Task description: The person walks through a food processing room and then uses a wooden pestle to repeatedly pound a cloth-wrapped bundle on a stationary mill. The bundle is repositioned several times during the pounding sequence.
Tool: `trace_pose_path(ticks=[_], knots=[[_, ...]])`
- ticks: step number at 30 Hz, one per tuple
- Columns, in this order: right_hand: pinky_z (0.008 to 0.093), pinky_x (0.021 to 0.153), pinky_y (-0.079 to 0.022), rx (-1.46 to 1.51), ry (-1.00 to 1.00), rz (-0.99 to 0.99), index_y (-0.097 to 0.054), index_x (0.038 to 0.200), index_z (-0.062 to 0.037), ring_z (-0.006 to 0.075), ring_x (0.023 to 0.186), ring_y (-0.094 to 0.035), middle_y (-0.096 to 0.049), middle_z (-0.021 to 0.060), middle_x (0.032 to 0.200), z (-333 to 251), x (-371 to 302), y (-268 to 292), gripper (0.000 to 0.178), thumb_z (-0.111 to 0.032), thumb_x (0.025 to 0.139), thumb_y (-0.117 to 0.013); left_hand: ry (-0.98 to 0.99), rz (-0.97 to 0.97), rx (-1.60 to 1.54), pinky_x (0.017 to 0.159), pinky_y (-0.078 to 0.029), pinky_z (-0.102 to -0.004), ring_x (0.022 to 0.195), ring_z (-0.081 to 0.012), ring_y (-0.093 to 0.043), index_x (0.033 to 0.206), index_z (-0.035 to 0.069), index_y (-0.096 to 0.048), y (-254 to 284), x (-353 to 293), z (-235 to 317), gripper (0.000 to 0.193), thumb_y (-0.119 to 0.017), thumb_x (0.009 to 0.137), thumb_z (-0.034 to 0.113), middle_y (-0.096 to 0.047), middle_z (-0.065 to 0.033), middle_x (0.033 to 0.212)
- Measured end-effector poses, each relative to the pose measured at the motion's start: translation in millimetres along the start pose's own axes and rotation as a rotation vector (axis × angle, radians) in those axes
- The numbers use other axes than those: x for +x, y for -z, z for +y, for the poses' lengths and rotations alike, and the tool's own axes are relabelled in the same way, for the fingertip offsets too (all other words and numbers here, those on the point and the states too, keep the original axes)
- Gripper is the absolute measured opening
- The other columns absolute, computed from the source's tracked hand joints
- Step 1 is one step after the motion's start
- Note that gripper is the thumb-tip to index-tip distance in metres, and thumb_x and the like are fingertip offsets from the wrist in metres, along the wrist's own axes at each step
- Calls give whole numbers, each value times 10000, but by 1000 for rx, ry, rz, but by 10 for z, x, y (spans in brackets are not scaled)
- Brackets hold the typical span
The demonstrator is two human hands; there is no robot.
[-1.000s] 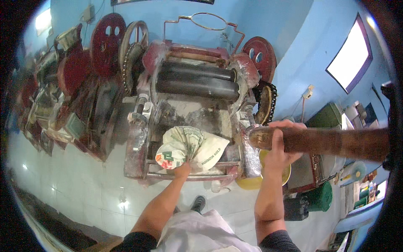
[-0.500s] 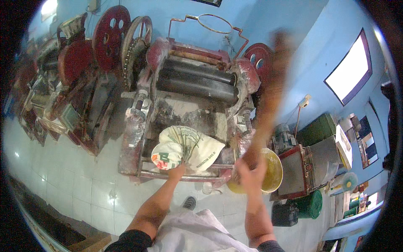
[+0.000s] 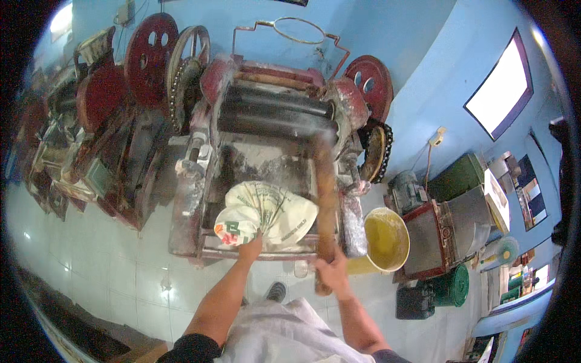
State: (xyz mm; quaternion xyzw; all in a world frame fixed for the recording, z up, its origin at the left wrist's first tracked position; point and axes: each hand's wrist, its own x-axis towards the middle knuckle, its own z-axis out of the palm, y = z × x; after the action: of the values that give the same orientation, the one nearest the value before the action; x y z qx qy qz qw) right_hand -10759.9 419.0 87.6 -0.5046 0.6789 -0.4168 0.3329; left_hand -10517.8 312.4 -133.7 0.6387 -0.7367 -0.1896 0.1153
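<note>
My left hand point(image 3: 250, 248) is closed on the gathered edge of a white cloth sack point(image 3: 283, 216) with green and red print. The sack spreads in a fan of folds over the front of a red, flour-dusted roller machine point(image 3: 225, 253). In my right hand point(image 3: 334, 273) is a long, thick wooden stick point(image 3: 325, 209), gripped near its lower end. It reaches up over the machine's right side, toward two dark rollers point(image 3: 272, 118); its far tip is blurred. Whether the stick touches the machine I cannot tell.
A yellow bucket point(image 3: 404, 248) stands right of the machine. Beyond it are a red-framed machine point(image 3: 417, 242), a green bin point(image 3: 459, 284) and a dark container point(image 3: 414, 302). More red machinery point(image 3: 103, 100) with large wheels fills the left, along a blue wall point(image 3: 393, 30).
My right hand has swung the stick left and down, from over the machine's right wheel to across the machine's right side. The left hand keeps its grip on the sack.
</note>
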Motion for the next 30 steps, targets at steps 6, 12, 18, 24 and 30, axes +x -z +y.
trace_pose_path(ticks=[6, 12, 18, 24, 30], knots=[[347, 803, -508, 335, 350, 351, -612, 1041, 5, 210, 835, -631, -659, 50, 886, -1329, 352, 480, 288, -24, 784, -738, -23, 114, -52, 988, -460, -514, 1183, -391, -581, 1438, 125, -427, 90, 80, -11, 477, -450, 975, 237, -601, -233, 1295], [367, 870, -510, -79, -403, -210, -621, 1179, 66, 235, 948, -650, -698, 134, 1058, 1069, -285, -160, 511, -204, 768, -757, 51, -32, -185, 955, -466, -505, 1136, -392, -595, 1346, 40, -510, 380, 13, -2, 455, -453, 980, 305, -650, -211, 1197], [407, 870, -519, -207, -399, -210, -627, 1153, 16, 308, 998, -680, -704, 218, 1032, 936, -804, 120, 601, -368, 717, -780, 509, -157, -1081, 648, -566, -425, 828, -283, -668, 1162, -80, -563, 2152, 202, 1014, 446, -548, 975, 325, -656, -147, 1034], [339, 825, -518, 185, -98, 26, -615, 1106, 34, 193, 892, -652, -695, 102, 967, 228, -478, 231, 419, -95, 735, -759, 531, 76, -2305, 772, -575, -474, 999, -267, -620, 1175, 90, -553, 2744, 765, 1579, 298, -394, 1041, 303, -611, -93, 1140], [353, 867, -516, 278, 246, 359, -575, 1179, -5, 200, 943, -638, -678, 91, 1053, -1060, -123, 988, 468, -43, 751, -758, 431, 94, -2339, 882, -562, -448, 1056, -272, -627, 1262, 59, -524, 2520, 302, 2171, 356, -362, 1052, 295, -605, -113, 1227]])
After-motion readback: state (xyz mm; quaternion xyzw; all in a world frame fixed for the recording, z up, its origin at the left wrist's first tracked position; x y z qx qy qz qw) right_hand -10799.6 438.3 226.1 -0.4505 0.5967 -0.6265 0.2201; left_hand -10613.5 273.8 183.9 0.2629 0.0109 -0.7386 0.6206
